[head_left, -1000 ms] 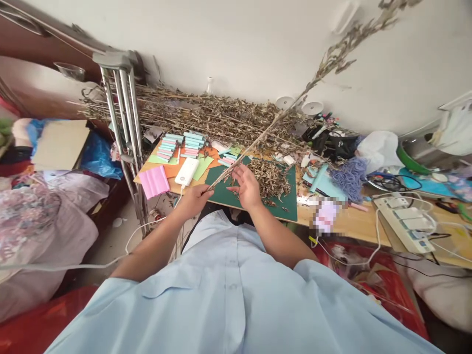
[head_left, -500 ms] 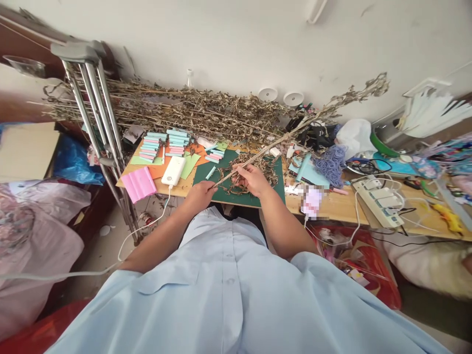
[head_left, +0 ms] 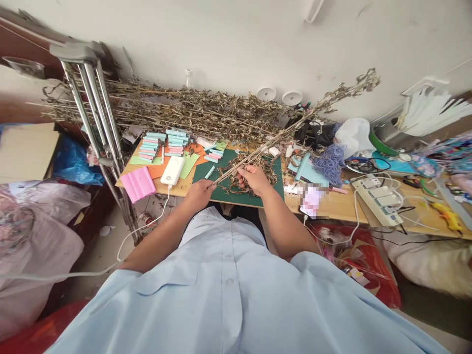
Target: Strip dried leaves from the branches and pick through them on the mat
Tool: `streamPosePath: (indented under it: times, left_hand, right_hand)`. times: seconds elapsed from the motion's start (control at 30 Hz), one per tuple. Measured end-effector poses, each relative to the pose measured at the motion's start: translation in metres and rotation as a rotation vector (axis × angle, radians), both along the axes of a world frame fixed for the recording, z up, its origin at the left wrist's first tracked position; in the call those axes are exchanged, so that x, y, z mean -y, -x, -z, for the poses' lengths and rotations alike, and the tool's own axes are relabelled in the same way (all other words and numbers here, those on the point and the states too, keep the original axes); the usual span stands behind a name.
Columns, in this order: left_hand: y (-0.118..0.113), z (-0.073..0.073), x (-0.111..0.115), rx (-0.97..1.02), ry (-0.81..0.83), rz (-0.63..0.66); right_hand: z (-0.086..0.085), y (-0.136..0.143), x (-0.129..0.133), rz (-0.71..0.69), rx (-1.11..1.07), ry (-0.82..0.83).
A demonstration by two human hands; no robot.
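Left hand [head_left: 199,194] clenched round dry stalks [head_left: 266,146], right hand [head_left: 255,180] half-curled alongside

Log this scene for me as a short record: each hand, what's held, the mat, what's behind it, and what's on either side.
Left hand: gripping the near end of dried stalks
Right hand: fingers curled beside the stalks, over loose leaves; grip unclear
Stalks: slanting up to the right, leafy at the far end
Mat: green, partly covered by leaves
Behind: heap of dried plants along the wall
Left side: power bank, pink sheet
Right side: phone, yarn, power strip
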State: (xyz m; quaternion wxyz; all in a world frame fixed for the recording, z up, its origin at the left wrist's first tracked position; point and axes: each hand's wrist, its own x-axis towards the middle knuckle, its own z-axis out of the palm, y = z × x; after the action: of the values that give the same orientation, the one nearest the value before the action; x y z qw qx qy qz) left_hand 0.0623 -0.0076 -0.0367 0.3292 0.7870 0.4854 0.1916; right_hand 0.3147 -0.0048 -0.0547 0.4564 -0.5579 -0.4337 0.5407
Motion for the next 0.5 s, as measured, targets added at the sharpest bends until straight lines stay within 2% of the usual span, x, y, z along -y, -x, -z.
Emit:
streamPosePath:
  times: [0.23,0.4,0.5]
  left_hand:
    - [-0.009,0.001,0.001,0.036,-0.016,-0.043]
    - [-0.014,0.002,-0.002,0.091,-0.038,-0.022]
    - [-0.01,0.001,-0.008,0.11,-0.065,-0.064]
  right_hand:
    - [0.002,0.022,0.002,0.074,-0.012,-0.044]
    - [0.006,0.031,0.007,-0.017,0.075,-0.039]
    - [0.01,0.026,0.011,-0.183,0.18,-0.054]
